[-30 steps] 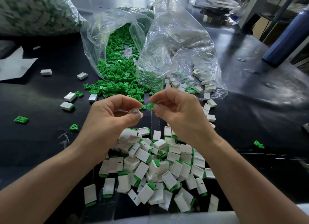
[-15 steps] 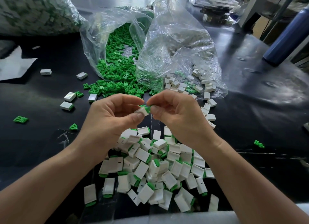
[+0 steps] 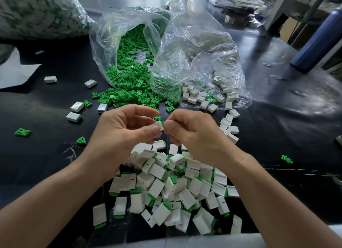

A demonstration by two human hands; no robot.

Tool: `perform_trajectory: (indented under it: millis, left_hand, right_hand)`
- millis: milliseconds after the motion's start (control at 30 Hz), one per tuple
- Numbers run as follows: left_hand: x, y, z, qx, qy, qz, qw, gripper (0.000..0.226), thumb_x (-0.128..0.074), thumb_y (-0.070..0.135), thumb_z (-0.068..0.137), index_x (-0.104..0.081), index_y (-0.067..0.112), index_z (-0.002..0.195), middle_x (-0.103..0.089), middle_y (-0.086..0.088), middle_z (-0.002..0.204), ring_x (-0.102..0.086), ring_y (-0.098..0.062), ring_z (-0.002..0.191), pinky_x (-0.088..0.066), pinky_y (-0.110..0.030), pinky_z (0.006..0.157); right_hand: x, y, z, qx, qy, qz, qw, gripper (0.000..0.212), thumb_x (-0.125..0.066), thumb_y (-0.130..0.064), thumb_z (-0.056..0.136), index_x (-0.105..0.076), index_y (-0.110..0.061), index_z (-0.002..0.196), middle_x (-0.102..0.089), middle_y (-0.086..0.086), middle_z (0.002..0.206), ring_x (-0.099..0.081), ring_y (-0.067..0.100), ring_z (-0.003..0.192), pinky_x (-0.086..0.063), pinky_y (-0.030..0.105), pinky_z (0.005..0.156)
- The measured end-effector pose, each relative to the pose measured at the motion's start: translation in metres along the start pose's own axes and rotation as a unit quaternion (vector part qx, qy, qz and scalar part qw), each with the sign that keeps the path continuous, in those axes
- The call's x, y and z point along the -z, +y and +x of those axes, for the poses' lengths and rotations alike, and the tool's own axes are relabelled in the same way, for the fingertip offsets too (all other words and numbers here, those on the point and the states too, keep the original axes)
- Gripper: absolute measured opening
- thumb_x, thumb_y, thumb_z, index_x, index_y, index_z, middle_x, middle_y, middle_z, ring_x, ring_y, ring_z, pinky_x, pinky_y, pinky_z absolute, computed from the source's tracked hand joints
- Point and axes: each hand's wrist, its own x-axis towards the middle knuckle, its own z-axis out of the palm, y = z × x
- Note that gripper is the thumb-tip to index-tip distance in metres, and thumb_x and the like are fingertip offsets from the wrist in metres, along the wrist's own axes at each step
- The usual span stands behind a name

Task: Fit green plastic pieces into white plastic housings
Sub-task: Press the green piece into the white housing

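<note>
A second ago the two hands were apart, each with its own part; now they have closed together above the black counter (image 3: 46,155). The left hand (image 3: 122,129) pinches the small white rectangular plastic housing (image 3: 159,125) in its fingers, and the right hand (image 3: 192,135) presses the small green plastic piece (image 3: 162,124) into the housing's open end, only a green sliver showing. Insertion looks nearly finished; the piece probably needs a final push before joining the pile of assembled white-and-green units (image 3: 166,188) below.
</note>
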Motion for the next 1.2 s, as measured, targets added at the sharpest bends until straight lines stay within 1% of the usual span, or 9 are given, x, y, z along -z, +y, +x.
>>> perform_trajectory:
  millis: [100,267,500,633,733,833,900,1033,1200]
  left_hand:
    - [0.001,0.002,-0.001,0.003,-0.011,0.012,1.000,0.031,-0.070,0.013,0.052,-0.066,0.014,0.083,-0.070,-0.004,0.063,-0.066,-0.014,0.056,-0.051,-0.018,0.051]
    - [0.003,0.004,-0.004,-0.020,-0.039,0.072,0.996,0.037,-0.072,0.009,0.054,-0.066,0.016,0.090,-0.069,-0.003,0.062,-0.062,-0.008,0.052,-0.051,-0.015,0.051]
    - [0.004,0.005,-0.006,-0.040,-0.060,0.096,0.993,0.047,-0.073,0.011,0.051,-0.065,0.022,0.096,-0.070,-0.004,0.067,-0.065,-0.009,0.056,-0.052,-0.016,0.055]
    - [0.004,0.005,-0.002,-0.019,-0.051,0.019,0.998,0.047,-0.073,0.012,0.051,-0.065,0.019,0.096,-0.070,-0.006,0.065,-0.064,-0.010,0.055,-0.049,-0.016,0.051]
    - [0.003,0.004,0.000,-0.009,-0.041,-0.037,0.998,0.048,-0.073,0.019,0.047,-0.065,0.017,0.094,-0.070,-0.006,0.066,-0.066,-0.014,0.059,-0.052,-0.020,0.054]
    - [0.002,0.004,0.000,-0.015,-0.044,-0.052,0.998,0.052,-0.077,0.015,0.041,-0.066,0.017,0.092,-0.071,-0.002,0.067,-0.066,-0.011,0.060,-0.052,-0.018,0.056]
    - [0.002,0.004,-0.001,-0.017,-0.052,-0.064,0.996,0.052,-0.078,0.015,0.042,-0.066,0.016,0.093,-0.071,-0.003,0.068,-0.066,-0.013,0.060,-0.052,-0.019,0.056]
    - [0.004,0.003,-0.001,-0.021,-0.056,-0.088,0.994,0.042,-0.072,0.017,0.050,-0.067,0.016,0.092,-0.071,-0.003,0.069,-0.065,-0.011,0.058,-0.051,-0.019,0.053]
    - [0.002,0.001,-0.001,-0.040,-0.054,-0.081,0.994,0.043,-0.079,0.014,0.047,-0.069,0.018,0.089,-0.070,-0.002,0.067,-0.065,-0.013,0.055,-0.052,-0.020,0.054]
  right_hand:
    - [0.002,-0.003,-0.002,0.022,-0.022,-0.042,0.999,0.021,-0.052,-0.018,0.092,-0.055,-0.007,0.074,-0.058,0.013,0.069,-0.052,0.026,0.066,-0.045,0.040,0.063]
    - [0.005,-0.008,-0.004,0.061,-0.067,-0.160,0.983,0.018,-0.050,-0.018,0.093,-0.053,-0.010,0.077,-0.042,-0.009,0.062,-0.040,0.016,0.066,-0.031,0.034,0.062]
    - [0.004,-0.007,-0.005,0.098,-0.083,-0.201,0.971,0.017,-0.051,-0.017,0.092,-0.052,-0.011,0.076,-0.039,-0.008,0.065,-0.040,0.017,0.067,-0.030,0.035,0.063]
    - [0.004,-0.004,-0.004,0.076,-0.023,-0.080,0.994,0.025,-0.055,-0.021,0.090,-0.048,-0.019,0.067,-0.042,-0.012,0.056,-0.038,0.008,0.053,-0.034,0.030,0.054]
    - [0.007,-0.001,0.000,-0.019,-0.016,0.086,0.996,0.045,-0.046,-0.048,0.082,-0.059,-0.006,0.071,-0.056,0.003,0.062,-0.053,0.023,0.058,-0.046,0.035,0.055]
    - [0.008,-0.001,0.001,-0.106,-0.067,0.251,0.960,0.052,-0.035,-0.055,0.074,-0.062,-0.010,0.075,-0.062,0.001,0.066,-0.056,0.012,0.058,-0.044,0.021,0.053]
    - [0.003,-0.004,0.000,-0.130,-0.127,0.328,0.927,0.054,-0.031,-0.054,0.077,-0.061,-0.009,0.078,-0.064,0.003,0.070,-0.056,0.013,0.060,-0.042,0.021,0.054]
    - [-0.008,-0.012,0.000,-0.182,-0.191,0.409,0.874,0.058,-0.023,-0.052,0.088,-0.055,-0.005,0.076,-0.060,0.007,0.070,-0.054,0.013,0.057,-0.039,0.020,0.051]
    - [-0.011,-0.014,0.000,-0.179,-0.139,0.421,0.878,0.051,-0.030,-0.049,0.085,-0.051,-0.005,0.071,-0.054,0.001,0.053,-0.045,0.011,0.048,-0.034,0.019,0.046]
